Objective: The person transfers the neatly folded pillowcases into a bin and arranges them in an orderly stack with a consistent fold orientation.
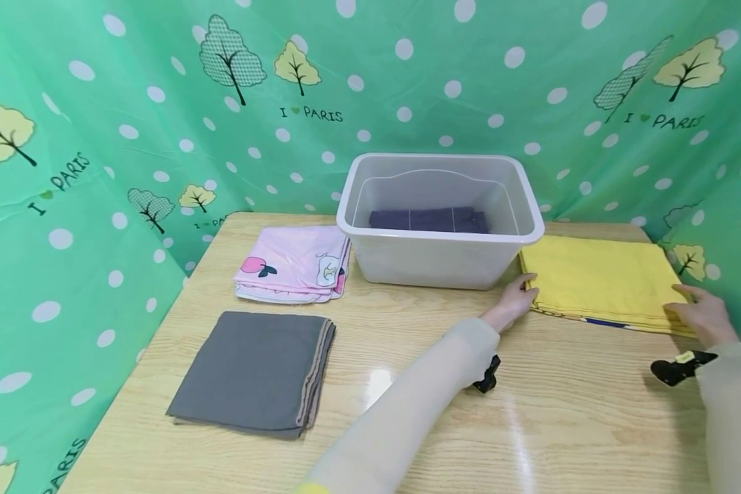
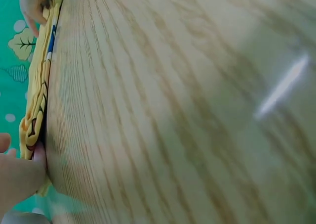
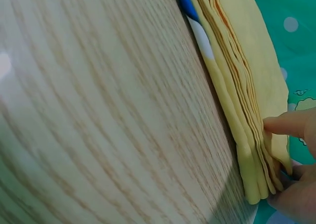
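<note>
A folded yellow cloth (image 1: 599,274) lies on the right side of the table, its stacked layers and a blue and white printed strip showing along the near edge. At its left end, my left hand (image 1: 516,299) grips the near corner, and the left wrist view shows a digit tucked in low against the folds. My right hand (image 1: 704,312) holds the opposite near corner. Seen from the right wrist, one finger (image 3: 286,124) presses on top of the layers while the thumb (image 3: 291,199) sits at their end.
A grey plastic bin (image 1: 432,257) stands at the back middle, with a dark purple folded cloth (image 1: 429,219) inside. To its left lies a folded pink printed cloth (image 1: 293,257), and nearer, a folded dark grey cloth (image 1: 250,370). A green dotted curtain (image 1: 407,89) surrounds the wooden table (image 1: 568,425).
</note>
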`<action>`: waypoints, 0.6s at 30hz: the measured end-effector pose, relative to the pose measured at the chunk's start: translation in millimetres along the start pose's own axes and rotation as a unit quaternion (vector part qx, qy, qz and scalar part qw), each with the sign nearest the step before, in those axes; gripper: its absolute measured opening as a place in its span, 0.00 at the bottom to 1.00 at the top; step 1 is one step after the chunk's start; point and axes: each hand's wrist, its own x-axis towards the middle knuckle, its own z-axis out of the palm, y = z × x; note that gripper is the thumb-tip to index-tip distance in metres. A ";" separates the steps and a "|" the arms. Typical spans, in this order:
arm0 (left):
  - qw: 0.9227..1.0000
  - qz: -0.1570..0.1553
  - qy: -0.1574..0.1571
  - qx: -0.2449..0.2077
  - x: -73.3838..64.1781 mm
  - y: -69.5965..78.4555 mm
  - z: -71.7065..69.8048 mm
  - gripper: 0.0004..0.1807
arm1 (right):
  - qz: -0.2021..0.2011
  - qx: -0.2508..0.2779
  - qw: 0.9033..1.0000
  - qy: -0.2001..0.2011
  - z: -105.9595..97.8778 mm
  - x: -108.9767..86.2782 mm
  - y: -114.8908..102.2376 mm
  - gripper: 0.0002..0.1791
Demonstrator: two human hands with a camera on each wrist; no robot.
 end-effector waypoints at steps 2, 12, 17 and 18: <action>1.000 0.000 0.004 0.012 -0.2 0.0 0.0 0.18 | -0.007 -0.007 1.000 -0.003 0.5 1.0 -0.5 0.37; 0.998 -0.023 0.054 0.030 1.0 -2.6 1.2 0.15 | -0.027 -0.006 0.999 -0.034 0.2 10.6 7.2 0.39; 0.995 -0.006 0.097 0.036 -1.2 -1.0 -1.7 0.10 | -0.046 -0.017 0.997 -0.055 -1.8 14.3 9.1 0.40; 0.994 -0.006 0.104 0.038 -2.0 -0.6 -2.3 0.09 | -0.050 -0.023 0.997 -0.061 -3.0 14.4 8.6 0.41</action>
